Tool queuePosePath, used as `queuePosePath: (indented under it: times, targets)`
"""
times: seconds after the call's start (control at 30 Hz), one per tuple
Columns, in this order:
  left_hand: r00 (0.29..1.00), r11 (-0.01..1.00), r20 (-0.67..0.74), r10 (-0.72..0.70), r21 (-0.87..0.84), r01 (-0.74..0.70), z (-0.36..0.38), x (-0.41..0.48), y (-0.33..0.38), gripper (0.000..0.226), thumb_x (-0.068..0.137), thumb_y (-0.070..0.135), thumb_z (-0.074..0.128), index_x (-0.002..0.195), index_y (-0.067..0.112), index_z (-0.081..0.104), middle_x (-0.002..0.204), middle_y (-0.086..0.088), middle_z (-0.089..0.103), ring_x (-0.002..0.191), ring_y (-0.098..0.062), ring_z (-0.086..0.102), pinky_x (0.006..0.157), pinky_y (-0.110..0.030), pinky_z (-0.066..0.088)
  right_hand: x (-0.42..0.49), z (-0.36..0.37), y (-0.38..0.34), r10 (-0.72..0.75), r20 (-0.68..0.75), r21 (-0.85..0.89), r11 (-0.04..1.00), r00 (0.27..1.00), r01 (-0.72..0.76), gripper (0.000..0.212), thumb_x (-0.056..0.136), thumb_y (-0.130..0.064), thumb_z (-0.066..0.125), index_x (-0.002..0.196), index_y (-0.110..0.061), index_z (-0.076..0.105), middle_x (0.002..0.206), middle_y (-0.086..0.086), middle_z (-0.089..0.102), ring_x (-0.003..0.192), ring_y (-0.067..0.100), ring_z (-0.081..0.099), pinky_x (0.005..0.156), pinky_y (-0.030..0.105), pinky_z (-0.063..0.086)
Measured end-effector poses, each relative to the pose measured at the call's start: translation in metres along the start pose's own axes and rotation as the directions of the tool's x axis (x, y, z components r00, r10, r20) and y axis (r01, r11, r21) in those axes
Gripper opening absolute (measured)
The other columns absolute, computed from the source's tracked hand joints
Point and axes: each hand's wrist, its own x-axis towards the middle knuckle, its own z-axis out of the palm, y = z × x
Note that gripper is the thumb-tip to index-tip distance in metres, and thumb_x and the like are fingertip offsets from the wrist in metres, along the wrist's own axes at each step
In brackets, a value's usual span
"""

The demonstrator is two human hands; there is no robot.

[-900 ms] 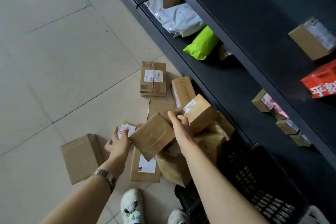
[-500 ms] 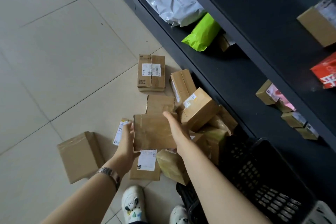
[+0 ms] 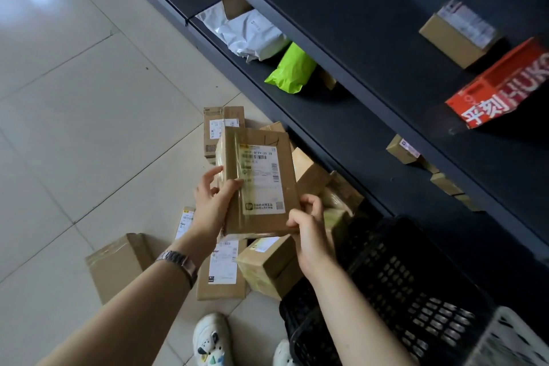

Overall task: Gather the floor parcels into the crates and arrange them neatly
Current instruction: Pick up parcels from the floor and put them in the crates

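A flat brown cardboard parcel (image 3: 258, 178) with a white shipping label is held up in front of me, label facing me. My left hand (image 3: 212, 200) grips its left edge, thumb over the front. My right hand (image 3: 309, 229) pinches its lower right corner. Below it several more cardboard parcels lie in a pile on the tiled floor (image 3: 89, 116), among them a plain box (image 3: 118, 264) at the left and a labelled box (image 3: 221, 269) under my hands. A black plastic crate (image 3: 410, 285) stands at the lower right, beside the pile.
A dark shelving unit (image 3: 371, 74) runs along the right, holding a white mailer bag (image 3: 252, 33), a green bag (image 3: 292, 68), a red box (image 3: 505, 86) and small cardboard boxes. A white crate's corner (image 3: 514, 342) shows bottom right. My white shoes (image 3: 212, 339) stand below.
Both hands have lifted the parcel from the pile and turned it over, so its label now faces me. The parcel sits higher and closer to the camera than before.
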Motion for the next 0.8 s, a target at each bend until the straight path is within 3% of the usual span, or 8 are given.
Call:
queuePosePath:
  times: [0.13, 0.2, 0.3, 0.43, 0.5, 0.6, 0.8]
  targets:
    - [0.994, 0.998, 0.086, 0.07, 0.001, -0.07, 0.021, -0.013, 0.006, 0.048, 0.09, 0.031, 0.06, 0.13, 0.027, 0.035, 0.113, -0.003, 0.058, 0.08, -0.007, 0.071, 0.063, -0.03, 0.057, -0.01, -0.02, -0.009, -0.066, 0.006, -0.013, 0.998, 0.998, 0.067, 0.051, 0.051, -0.008, 0.05, 0.093, -0.038, 0.051, 0.096, -0.006, 0.073, 0.102, 0.031, 0.064, 0.094, 0.054, 0.047]
    - [0.99, 0.997, 0.123, 0.072, 0.008, -0.073, 0.03, -0.021, 0.005, 0.046, 0.089, 0.029, 0.06, 0.127, 0.026, 0.035, 0.114, -0.003, 0.058, 0.081, -0.008, 0.071, 0.065, -0.032, 0.057, -0.017, -0.034, -0.011, -0.078, -0.002, 0.015, 0.997, 0.997, 0.078, 0.049, 0.059, 0.001, 0.048, 0.098, -0.029, 0.049, 0.097, 0.001, 0.07, 0.097, 0.028, 0.063, 0.079, 0.043, 0.047]
    - [0.979, 0.999, 0.198, 0.048, 0.007, -0.05, 0.043, -0.034, 0.002, 0.044, 0.082, 0.027, 0.06, 0.118, 0.027, 0.036, 0.119, -0.008, 0.055, 0.086, -0.015, 0.071, 0.064, -0.033, 0.057, -0.03, -0.057, -0.011, -0.1, -0.018, 0.035, 0.994, 0.995, 0.1, 0.044, 0.074, 0.014, 0.042, 0.104, -0.019, 0.048, 0.099, 0.005, 0.064, 0.09, 0.022, 0.059, 0.072, 0.035, 0.046]
    - [0.964, 0.996, 0.267, -0.018, 0.085, -0.005, 0.061, -0.05, -0.007, 0.053, 0.071, 0.034, 0.064, 0.117, 0.032, 0.038, 0.129, -0.009, 0.049, 0.099, -0.028, 0.067, 0.068, -0.041, 0.058, -0.039, -0.085, 0.003, -0.091, -0.05, 0.158, 0.983, 0.995, 0.097, 0.021, 0.095, -0.009, 0.049, 0.105, -0.026, 0.052, 0.111, 0.01, 0.065, 0.1, 0.025, 0.063, 0.075, 0.037, 0.052]
    - [0.952, 0.99, 0.304, -0.035, 0.141, -0.009, 0.077, -0.061, -0.013, 0.059, 0.065, 0.038, 0.067, 0.116, 0.031, 0.039, 0.128, -0.007, 0.05, 0.099, -0.027, 0.066, 0.068, -0.041, 0.058, -0.042, -0.103, 0.011, -0.069, -0.071, 0.201, 0.976, 0.995, 0.082, 0.009, 0.1, -0.026, 0.053, 0.107, -0.031, 0.053, 0.116, 0.007, 0.066, 0.107, 0.024, 0.064, 0.086, 0.041, 0.055]
    - [0.931, 0.963, 0.354, -0.086, 0.269, -0.014, 0.104, -0.08, -0.023, 0.069, 0.055, 0.047, 0.067, 0.116, 0.028, 0.04, 0.115, -0.007, 0.055, 0.093, -0.024, 0.065, 0.065, -0.036, 0.056, -0.047, -0.135, 0.03, -0.027, -0.114, 0.277, 0.959, 0.993, 0.058, 0.031, 0.099, -0.037, 0.054, 0.127, -0.024, 0.052, 0.119, 0.004, 0.066, 0.108, 0.021, 0.065, 0.093, 0.04, 0.053]
    - [0.883, 0.922, 0.434, -0.18, 0.388, -0.003, 0.173, -0.113, -0.062, 0.033, 0.09, 0.028, 0.061, 0.118, 0.025, 0.043, 0.115, -0.007, 0.055, 0.096, -0.022, 0.062, 0.069, -0.035, 0.054, -0.071, -0.215, 0.075, 0.018, -0.274, 0.445, 0.889, 0.962, 0.11, 0.031, 0.097, -0.041, 0.055, 0.121, -0.021, 0.056, 0.104, 0.004, 0.073, 0.097, 0.024, 0.07, 0.09, 0.049, 0.056]
